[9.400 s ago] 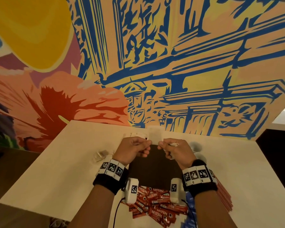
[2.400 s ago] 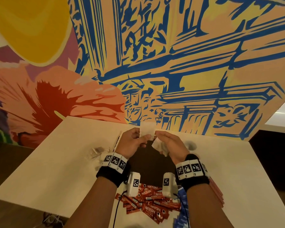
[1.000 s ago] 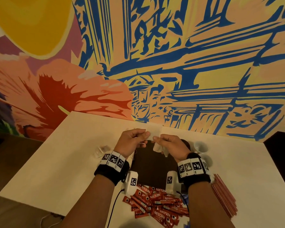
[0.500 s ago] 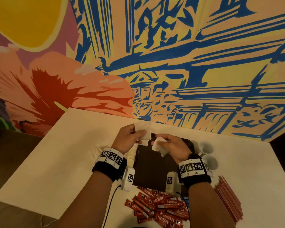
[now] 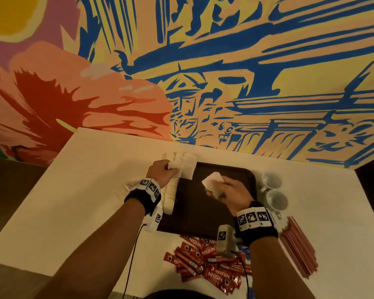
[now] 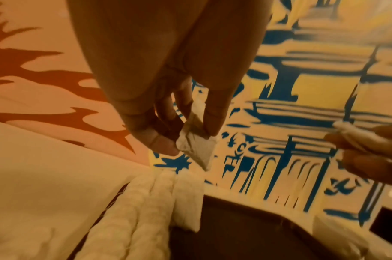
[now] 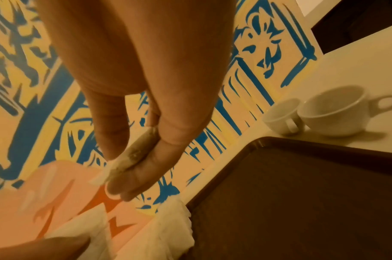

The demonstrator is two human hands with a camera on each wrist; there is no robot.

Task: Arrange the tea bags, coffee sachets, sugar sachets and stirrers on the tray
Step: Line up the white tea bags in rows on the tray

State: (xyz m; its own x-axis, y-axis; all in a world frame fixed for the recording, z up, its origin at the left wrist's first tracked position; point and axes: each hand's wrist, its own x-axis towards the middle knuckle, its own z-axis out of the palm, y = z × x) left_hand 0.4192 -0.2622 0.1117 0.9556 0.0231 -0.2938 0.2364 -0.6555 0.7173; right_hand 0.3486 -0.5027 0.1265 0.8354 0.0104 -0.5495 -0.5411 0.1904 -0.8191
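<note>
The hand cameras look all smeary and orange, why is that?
Left wrist view: the tea bag pinched by the left hand is fairly sharp, the wall mural behind is smeared. Right wrist view: the cups are soft. Head view: warm dim light, the table edges bend.

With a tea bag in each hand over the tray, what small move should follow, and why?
Probably lower the left hand and set its tea bag at the far end of the rows along the tray's left edge, since it hangs directly above them.
</note>
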